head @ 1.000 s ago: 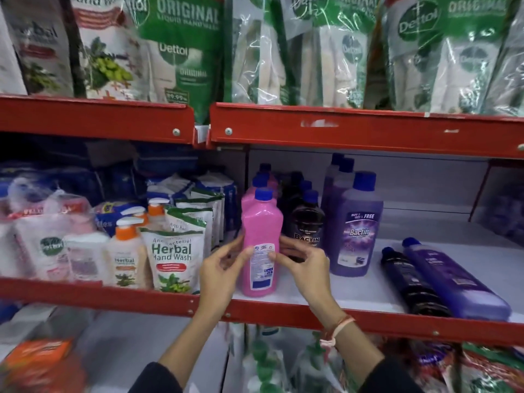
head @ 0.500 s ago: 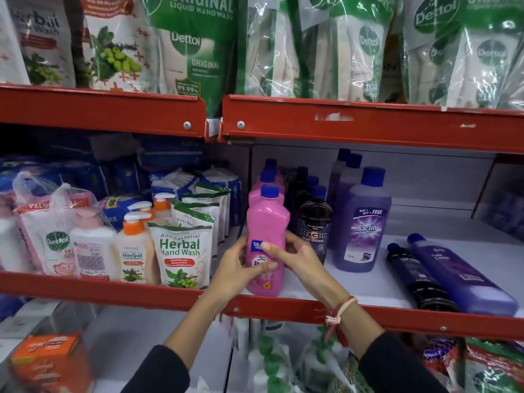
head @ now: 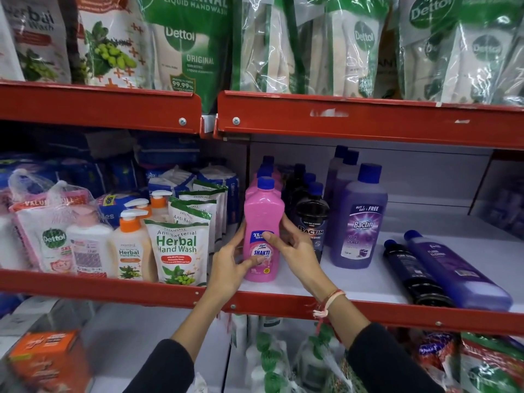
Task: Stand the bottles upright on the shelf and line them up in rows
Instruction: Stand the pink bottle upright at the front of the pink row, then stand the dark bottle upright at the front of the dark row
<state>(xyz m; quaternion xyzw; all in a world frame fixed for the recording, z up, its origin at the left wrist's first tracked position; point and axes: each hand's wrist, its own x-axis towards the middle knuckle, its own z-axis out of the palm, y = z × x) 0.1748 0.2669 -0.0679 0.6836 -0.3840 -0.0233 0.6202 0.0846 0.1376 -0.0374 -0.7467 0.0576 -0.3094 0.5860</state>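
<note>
A pink bottle with a blue cap stands upright at the front of the white shelf, its front label facing me. My left hand grips its left side and my right hand its right side. More pink bottles stand in a row behind it. To the right stand a row of black bottles and a row of purple bottles. Further right, a black bottle and a purple bottle lie flat, caps pointing to the back.
Herbal hand wash pouches and pump bottles crowd the shelf section to the left. A red shelf lip runs along the front. The upper shelf holds green refill packs. Bare white shelf lies behind the lying bottles.
Both hands have turned the pink bottle on the spot, so its front label faces me instead of its back label. The view has drawn closer to the shelf.
</note>
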